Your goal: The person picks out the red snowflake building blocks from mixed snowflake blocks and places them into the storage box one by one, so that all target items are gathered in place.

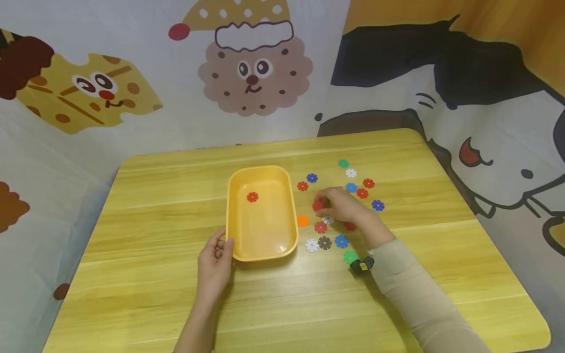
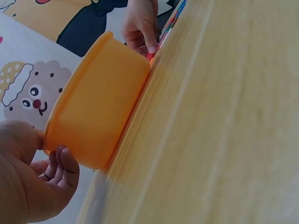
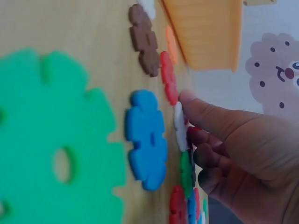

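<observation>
My left hand (image 1: 215,264) grips the near left corner of a yellow plastic tray (image 1: 229,211), thumb at the rim and fingers curled by its outer wall. One red snowflake disc (image 1: 252,197) lies inside. My right hand (image 1: 342,205) pinches another red notched disc (image 1: 318,205) among the loose pieces right of the tray. A white disc (image 3: 180,126) lies close by its fingertips in the right wrist view. Nearby are a red disc (image 1: 321,227), an orange disc (image 1: 302,221) and a blue disc (image 1: 342,241).
More discs in several colours spread right of the tray, including a dark blue disc (image 1: 312,178) and a green disc (image 1: 343,163) toward the back. A black wrist device (image 1: 362,265) hangs by the right sleeve. The wooden table (image 1: 167,206) meets a cartoon-printed cloth (image 1: 176,127) behind.
</observation>
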Demonstrator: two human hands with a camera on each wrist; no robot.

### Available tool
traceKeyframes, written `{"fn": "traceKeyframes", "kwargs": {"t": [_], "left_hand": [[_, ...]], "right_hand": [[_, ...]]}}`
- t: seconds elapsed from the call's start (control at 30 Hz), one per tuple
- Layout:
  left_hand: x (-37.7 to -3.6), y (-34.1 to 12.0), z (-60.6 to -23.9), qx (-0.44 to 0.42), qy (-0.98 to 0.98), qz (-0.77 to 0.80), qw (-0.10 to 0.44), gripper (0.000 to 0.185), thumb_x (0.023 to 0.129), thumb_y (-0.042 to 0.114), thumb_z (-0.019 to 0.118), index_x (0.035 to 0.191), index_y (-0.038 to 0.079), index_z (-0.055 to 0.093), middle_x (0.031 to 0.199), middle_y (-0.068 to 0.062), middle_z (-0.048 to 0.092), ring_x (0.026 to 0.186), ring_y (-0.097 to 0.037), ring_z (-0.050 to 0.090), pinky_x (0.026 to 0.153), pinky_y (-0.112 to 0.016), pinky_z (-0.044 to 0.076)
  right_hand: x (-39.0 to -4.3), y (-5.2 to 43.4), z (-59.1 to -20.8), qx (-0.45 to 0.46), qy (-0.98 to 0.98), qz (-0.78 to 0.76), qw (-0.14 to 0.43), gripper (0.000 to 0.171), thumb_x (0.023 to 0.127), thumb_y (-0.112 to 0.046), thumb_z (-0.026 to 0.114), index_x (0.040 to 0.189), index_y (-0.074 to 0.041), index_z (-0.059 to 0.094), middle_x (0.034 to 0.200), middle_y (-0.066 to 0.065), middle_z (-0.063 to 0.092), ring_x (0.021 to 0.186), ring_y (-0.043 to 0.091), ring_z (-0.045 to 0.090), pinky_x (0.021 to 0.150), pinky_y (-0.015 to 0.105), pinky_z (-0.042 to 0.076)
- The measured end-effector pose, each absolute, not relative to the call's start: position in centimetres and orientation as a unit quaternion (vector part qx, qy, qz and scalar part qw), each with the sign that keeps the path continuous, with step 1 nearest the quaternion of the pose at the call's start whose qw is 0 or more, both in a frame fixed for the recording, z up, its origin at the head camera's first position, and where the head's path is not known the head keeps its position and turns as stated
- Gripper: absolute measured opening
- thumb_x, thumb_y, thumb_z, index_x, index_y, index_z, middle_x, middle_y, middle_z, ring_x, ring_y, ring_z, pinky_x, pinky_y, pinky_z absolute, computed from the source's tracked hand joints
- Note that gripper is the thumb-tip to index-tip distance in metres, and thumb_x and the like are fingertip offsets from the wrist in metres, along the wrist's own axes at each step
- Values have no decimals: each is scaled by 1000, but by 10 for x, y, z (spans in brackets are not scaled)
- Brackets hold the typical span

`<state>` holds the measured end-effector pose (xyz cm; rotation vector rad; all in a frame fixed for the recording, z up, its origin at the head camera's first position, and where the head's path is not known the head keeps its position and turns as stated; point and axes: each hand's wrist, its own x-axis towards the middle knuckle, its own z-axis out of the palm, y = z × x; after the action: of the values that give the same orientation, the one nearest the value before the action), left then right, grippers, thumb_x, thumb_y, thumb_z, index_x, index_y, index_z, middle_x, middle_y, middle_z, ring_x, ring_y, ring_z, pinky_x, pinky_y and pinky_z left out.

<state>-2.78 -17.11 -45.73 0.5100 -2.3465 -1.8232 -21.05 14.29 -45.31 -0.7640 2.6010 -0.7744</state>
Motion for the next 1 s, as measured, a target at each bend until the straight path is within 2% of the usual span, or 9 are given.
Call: {"fn": "traceKeyframes", "kwargs": {"t": [0.43,0.6,0.77,0.83,1.0], "left_hand": [[-31,-170,-458,176,-762,-619,66,33,104,13,59,135,2,59,89,-23,60,60,-11,57,52,-21,55],[-31,-169,-457,191,-756,-622,67,33,104,14,60,134,1,60,86,-20,59,57,-11,56,49,-21,52],[-29,-169,-456,199,-751,-626,62,35,103,17,61,135,2,59,86,-18,60,57,-12,55,48,-21,52],[-29,-170,-456,199,-748,-631,62,37,103,17,61,136,2,59,86,-18,60,57,-12,56,48,-21,53],[-29,-170,-458,195,-738,-643,64,36,103,14,61,136,1,58,85,-17,60,57,-11,56,49,-21,54]], "right_hand": [[-213,139,-456,-270,910,-293,115,18,90,-27,79,90,-16,65,76,-1,60,68,18,56,59,31,53],[-213,133,-453,-258,909,-311,106,20,92,-29,78,101,-14,69,79,-1,61,69,18,57,59,32,55],[-213,126,-447,-254,906,-328,83,39,92,-28,77,121,-4,68,87,2,64,73,18,59,63,30,57],[-214,123,-445,-259,902,-338,74,39,92,-26,78,121,-2,67,89,3,64,72,18,61,62,29,58],[-215,113,-440,-282,893,-349,39,28,92,-26,78,109,-5,68,89,4,63,66,16,58,56,28,55]]}}
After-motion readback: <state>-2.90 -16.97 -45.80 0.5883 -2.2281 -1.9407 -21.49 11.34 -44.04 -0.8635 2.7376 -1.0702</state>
